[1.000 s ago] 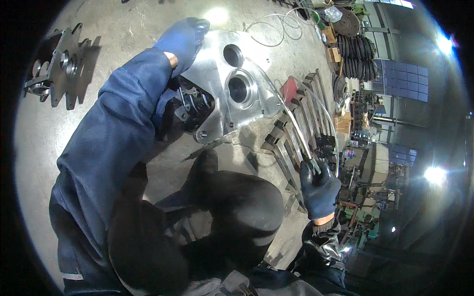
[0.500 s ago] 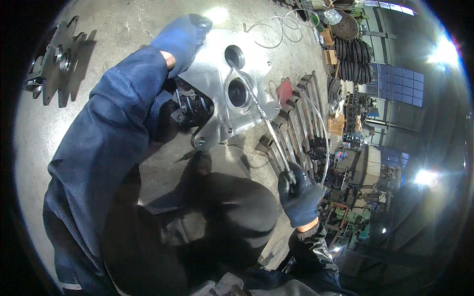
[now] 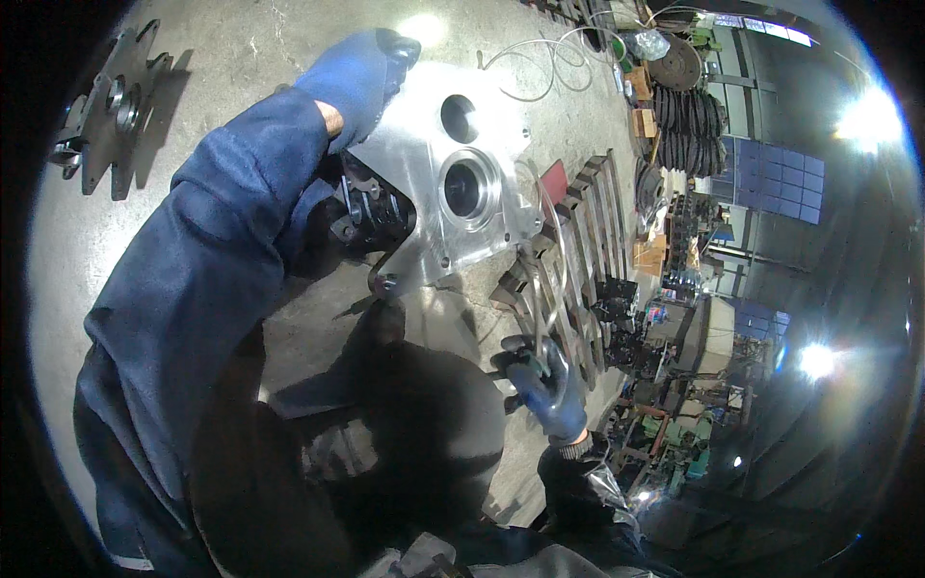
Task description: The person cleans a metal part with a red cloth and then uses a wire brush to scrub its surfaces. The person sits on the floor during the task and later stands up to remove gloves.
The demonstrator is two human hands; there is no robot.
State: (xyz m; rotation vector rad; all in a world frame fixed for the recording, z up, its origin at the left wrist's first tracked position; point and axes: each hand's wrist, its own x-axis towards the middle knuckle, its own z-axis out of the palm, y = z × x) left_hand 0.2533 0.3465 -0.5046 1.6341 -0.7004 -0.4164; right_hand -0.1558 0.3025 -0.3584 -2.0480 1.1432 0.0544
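My left hand (image 3: 358, 85), in a blue glove, is closed on the upper left edge of a bright machined metal plate (image 3: 414, 178). Two round bores pierce the plate; the lower one has a stepped rim. Dark metal parts (image 3: 371, 214) show beneath its left side. Below and right of the plate, my gloved right hand (image 3: 551, 390) is closed round a long, thin rod-shaped tool (image 3: 536, 303). Its far end is blurred near the plate's lower right corner, apart from the bores. A pale hose (image 3: 559, 255) curves down towards this hand.
Dark steel bars (image 3: 588, 226) lie side by side on the concrete floor, right of the plate, with a red piece (image 3: 553, 182) by them. A similar plate assembly (image 3: 114, 111) stands at far left. A thin hose (image 3: 549, 67) coils behind. Machinery and stacked parts line the right.
My right hand has moved left and slightly down, drawing the rod-shaped tool away from the bores it crossed before. The hose has swung left. My left hand stays on the plate.
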